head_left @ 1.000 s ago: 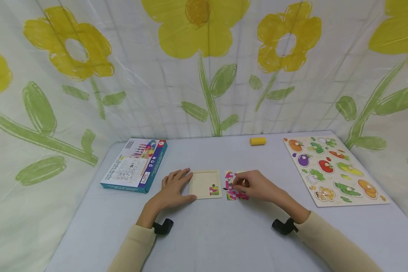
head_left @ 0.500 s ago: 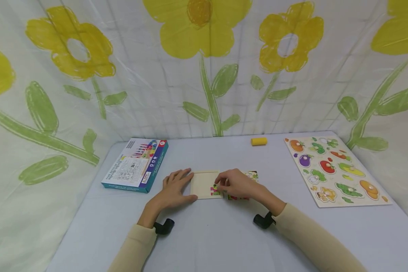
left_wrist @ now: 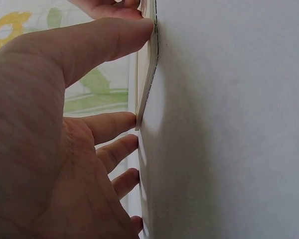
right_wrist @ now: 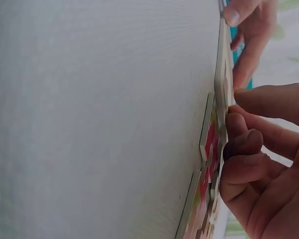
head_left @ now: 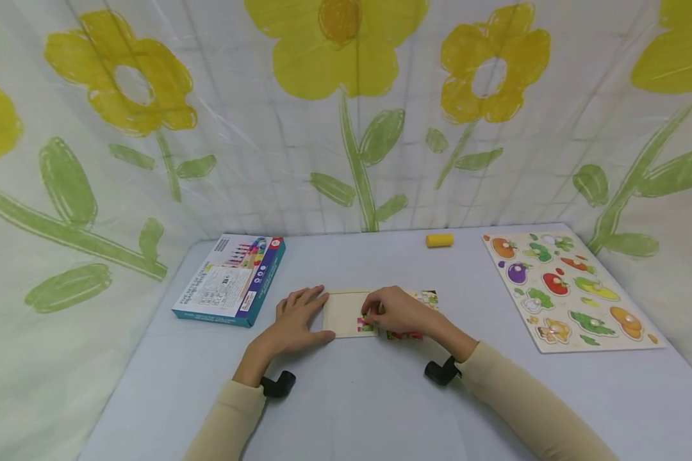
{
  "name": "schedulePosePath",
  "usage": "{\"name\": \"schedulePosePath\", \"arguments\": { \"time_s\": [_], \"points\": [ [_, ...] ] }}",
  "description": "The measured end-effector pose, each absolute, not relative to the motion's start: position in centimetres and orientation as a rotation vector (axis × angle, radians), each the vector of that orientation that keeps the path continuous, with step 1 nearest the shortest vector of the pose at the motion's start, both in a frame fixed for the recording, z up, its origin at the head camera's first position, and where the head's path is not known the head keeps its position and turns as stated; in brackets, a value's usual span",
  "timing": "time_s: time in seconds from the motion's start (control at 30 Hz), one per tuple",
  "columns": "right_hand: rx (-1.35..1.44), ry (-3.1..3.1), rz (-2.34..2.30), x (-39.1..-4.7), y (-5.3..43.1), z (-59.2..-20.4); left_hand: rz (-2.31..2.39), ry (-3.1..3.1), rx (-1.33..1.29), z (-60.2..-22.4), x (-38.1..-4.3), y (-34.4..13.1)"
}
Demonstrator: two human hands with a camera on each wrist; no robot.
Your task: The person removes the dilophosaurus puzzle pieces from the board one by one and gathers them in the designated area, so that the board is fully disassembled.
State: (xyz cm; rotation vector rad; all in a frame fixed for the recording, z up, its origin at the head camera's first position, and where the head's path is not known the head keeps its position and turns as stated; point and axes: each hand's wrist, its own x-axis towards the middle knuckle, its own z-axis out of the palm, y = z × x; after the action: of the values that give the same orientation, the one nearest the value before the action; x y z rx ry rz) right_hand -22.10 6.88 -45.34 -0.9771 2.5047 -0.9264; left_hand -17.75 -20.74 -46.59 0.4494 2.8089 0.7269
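The shallow wooden puzzle tray (head_left: 341,312) lies mid-table with a pink and green jigsaw piece (head_left: 365,326) in its near right corner. My left hand (head_left: 296,325) rests along its left side, fingers spread, thumb at the near corner and index finger at its edge. My right hand (head_left: 400,310) is over the tray's right side, thumb and fingertips pinching a puzzle piece down at the surface, mostly hidden by the fingers. Loose puzzle pieces (head_left: 429,298) lie just right of the tray, partly under this hand. The right wrist view shows pink pieces (right_wrist: 208,144) beside the tray's edge.
At the back left lies a boxed set (head_left: 227,282) with a teal side. A yellow cylinder (head_left: 439,241) sits near the table's back edge. On the right is a vegetable peg puzzle board (head_left: 571,291). A flowered curtain (head_left: 230,128) hangs behind the table.
My right hand has moved left from the loose pieces to the tray's right side, then shifted only slightly. My left hand has stayed at the tray's left edge.
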Motion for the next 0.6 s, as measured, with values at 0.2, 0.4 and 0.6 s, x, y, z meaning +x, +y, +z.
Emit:
{"name": "schedulePosePath", "arguments": {
  "time_s": [0.2, 0.4, 0.6],
  "points": [
    [-0.939, 2.52, -0.941, -21.95, 6.85, -45.36, 0.741, 2.803, 0.458, -46.47, -17.65, -20.68],
    [-0.883, 2.547, -0.976, -21.84, 6.89, -45.29, 0.746, 2.804, 0.46, -46.4, -17.6, -20.7],
    [-0.888, 2.526, -1.011, -21.72, 6.94, -45.09, 0.739, 2.807, 0.455, -46.47, -17.62, -20.7]
  ]
}}
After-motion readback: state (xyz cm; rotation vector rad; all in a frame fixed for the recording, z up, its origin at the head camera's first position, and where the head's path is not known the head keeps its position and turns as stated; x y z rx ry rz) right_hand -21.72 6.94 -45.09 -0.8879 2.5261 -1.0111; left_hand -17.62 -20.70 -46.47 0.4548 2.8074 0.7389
